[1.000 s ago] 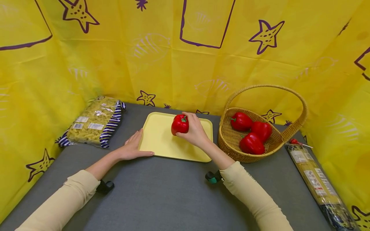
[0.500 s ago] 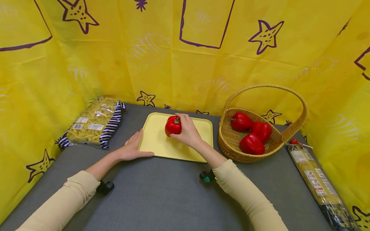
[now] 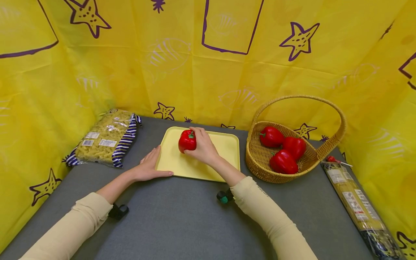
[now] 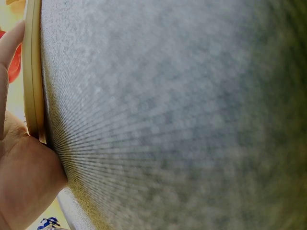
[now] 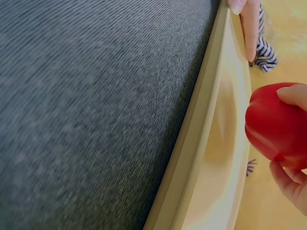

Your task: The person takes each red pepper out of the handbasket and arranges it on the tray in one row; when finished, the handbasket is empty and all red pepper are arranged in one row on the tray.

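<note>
Near mid-frame, the right hand [image 3: 203, 147] grips 1 red pepper [image 3: 186, 142] over the tray [image 3: 224, 148], between itself and the straight-fingered left hand [image 3: 148, 167].

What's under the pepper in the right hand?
The yellow tray shows around the pepper. In the head view, the pepper and right hand cover the patch directly beneath.

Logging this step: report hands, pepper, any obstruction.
Right hand gripping red bell pepper over yellow tray. Left hand touching tray's near-left corner. Nothing seen in the way.
</note>
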A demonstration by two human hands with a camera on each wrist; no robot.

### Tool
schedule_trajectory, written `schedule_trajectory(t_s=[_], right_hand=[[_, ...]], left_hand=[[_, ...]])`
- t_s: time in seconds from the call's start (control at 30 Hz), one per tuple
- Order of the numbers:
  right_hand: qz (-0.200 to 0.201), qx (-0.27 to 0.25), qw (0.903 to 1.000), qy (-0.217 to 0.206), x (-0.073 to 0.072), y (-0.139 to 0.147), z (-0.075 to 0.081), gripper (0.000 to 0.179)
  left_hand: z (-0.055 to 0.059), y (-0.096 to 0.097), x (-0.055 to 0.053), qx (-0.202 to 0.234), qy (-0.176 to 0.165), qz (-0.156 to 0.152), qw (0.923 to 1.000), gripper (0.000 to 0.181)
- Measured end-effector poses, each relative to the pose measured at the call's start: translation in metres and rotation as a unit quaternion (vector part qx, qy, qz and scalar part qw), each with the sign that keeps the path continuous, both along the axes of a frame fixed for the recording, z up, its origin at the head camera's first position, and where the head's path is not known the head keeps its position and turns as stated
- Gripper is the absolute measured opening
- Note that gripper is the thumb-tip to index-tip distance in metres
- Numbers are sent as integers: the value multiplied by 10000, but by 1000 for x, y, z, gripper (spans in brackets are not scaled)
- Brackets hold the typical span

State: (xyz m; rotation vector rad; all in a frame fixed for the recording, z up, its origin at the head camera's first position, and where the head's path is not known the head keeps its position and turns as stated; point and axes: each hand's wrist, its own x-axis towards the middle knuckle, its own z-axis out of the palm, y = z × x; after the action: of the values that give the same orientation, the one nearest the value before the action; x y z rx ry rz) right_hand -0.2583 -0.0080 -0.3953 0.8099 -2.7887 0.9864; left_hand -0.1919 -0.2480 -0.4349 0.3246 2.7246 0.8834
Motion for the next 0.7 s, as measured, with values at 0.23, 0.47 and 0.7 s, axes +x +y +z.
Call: schedule_trajectory(t_s=[0.23,0.47,0.7], right_hand=[[53,2,10000,-14,-3,-12,-2,86],[4,85,10000,31,-6,-25,-2,86],[50,240,9997,48,-9,-37,-4,87]], left_hand=[[-1,0,0,-4,-17,-10,10000,117],[0,0,1,91,29,-2,10000,116],[1,2,2,244,67,64,9997,116]])
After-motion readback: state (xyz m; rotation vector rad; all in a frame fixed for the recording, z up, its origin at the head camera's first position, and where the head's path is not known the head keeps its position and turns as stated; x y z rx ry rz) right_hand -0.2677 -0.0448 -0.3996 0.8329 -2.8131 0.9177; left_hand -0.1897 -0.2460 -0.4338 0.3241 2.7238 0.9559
